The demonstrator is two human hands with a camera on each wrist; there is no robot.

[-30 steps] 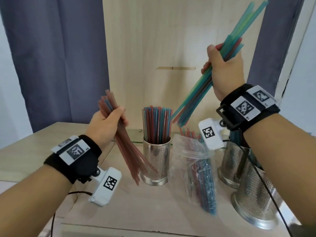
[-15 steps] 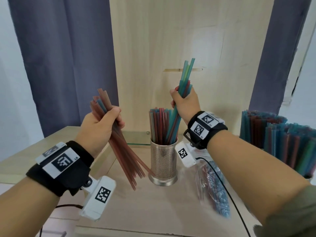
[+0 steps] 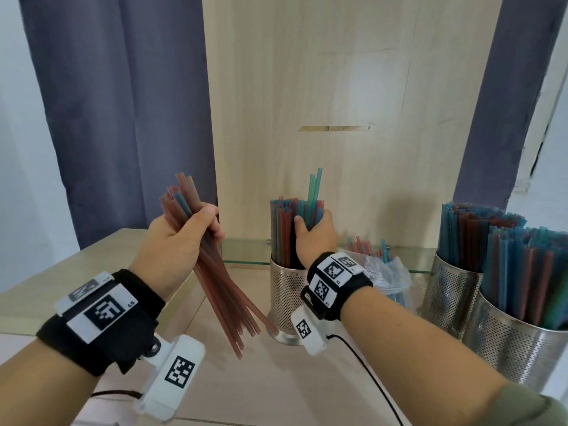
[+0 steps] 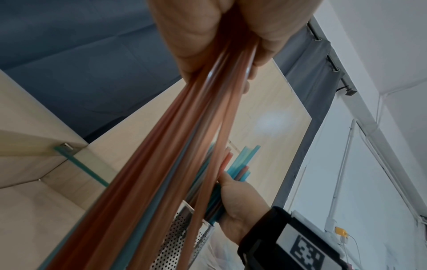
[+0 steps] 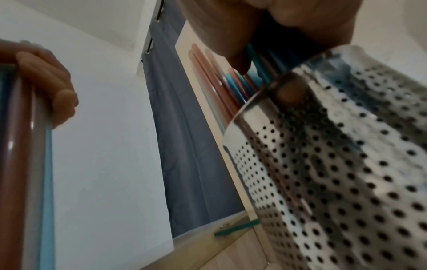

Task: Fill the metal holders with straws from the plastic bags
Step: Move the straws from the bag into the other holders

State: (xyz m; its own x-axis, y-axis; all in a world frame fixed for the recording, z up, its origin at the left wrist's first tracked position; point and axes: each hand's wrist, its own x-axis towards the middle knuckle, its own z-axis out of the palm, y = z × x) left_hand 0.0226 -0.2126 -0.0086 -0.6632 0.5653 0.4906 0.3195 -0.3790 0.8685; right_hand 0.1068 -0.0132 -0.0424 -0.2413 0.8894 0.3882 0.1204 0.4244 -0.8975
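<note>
Farthest left, our left hand [image 3: 181, 241] is clenched around a bundle of mostly red straws [image 3: 221, 290], held slanted above the table [image 3: 307, 379] with the lower ends hanging free just beside the middle holder [image 3: 284, 302]. That perforated metal holder stands upright and already carries a thick stand of red and blue straws. Our right hand [image 3: 316, 235] is wrapped around a blue-green bunch [image 3: 313, 198] at the top of that stand, its grip closed on them, with their lower ends seemingly down inside the holder. We judge the step to be seating this bunch; next the fingers should let go so the straws drop level, then the left bundle goes in. Behind our right wrist lies a plastic bag [image 3: 384, 272] with some straws left in it. At far right stand two more holders [image 3: 455, 290], both packed full.
</note>
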